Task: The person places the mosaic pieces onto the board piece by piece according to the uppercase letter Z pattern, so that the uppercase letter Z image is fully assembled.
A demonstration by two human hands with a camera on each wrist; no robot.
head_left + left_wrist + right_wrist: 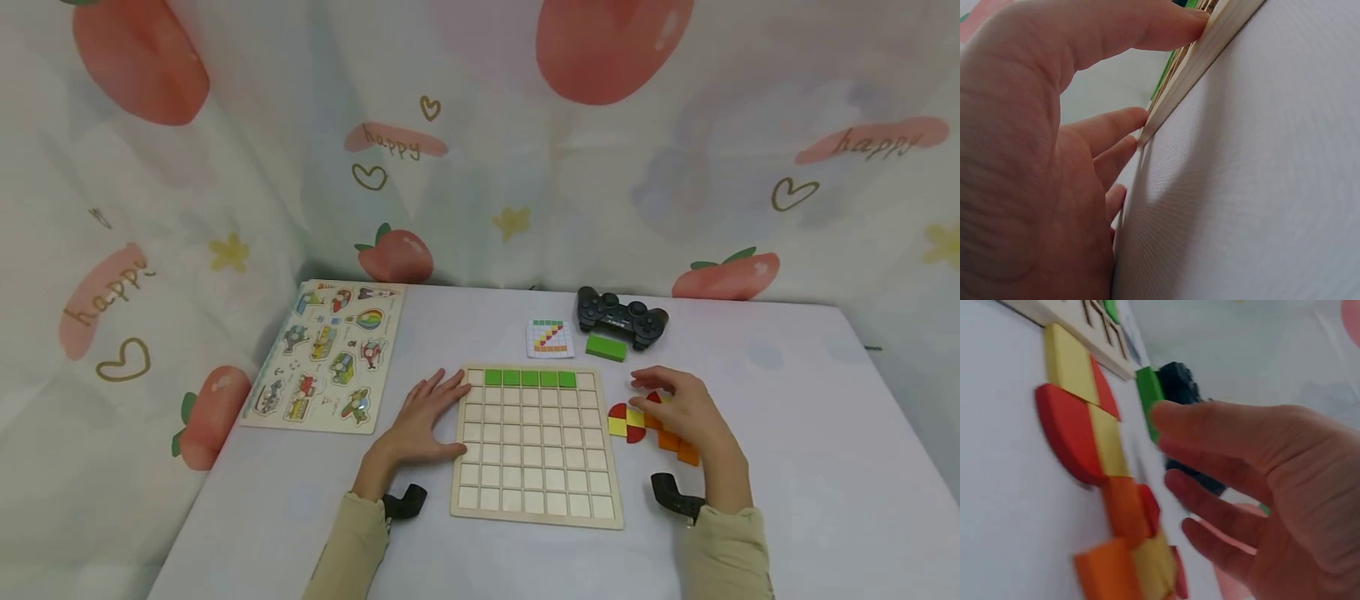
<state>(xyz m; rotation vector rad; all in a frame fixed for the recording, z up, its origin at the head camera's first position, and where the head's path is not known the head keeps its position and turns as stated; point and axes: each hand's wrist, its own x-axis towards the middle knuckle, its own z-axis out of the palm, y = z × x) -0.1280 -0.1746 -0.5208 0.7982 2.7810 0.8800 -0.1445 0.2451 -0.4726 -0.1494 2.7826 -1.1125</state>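
Observation:
A square wooden grid board point(536, 522) lies on the table, with several green tiles point(529, 378) in its top row. Along its left edge rests my left hand point(423, 427), thumb and fingertips touching the rim; the left wrist view shows the thumb point(1166, 28) on the board's edge. My right hand point(686, 408) hovers just right of the board, thumb and index apart, holding nothing visible. Beneath and beside it are red-and-yellow tiles point(1069, 431) and orange tiles point(688, 453), partly hidden by the hand in the head view.
Behind the board lie a small pattern card point(550, 339), a green block point(606, 347) and a black game controller point(622, 318). A wooden vehicle picture puzzle point(327, 367) sits at the table's back left. A printed curtain point(480, 192) hangs behind the table.

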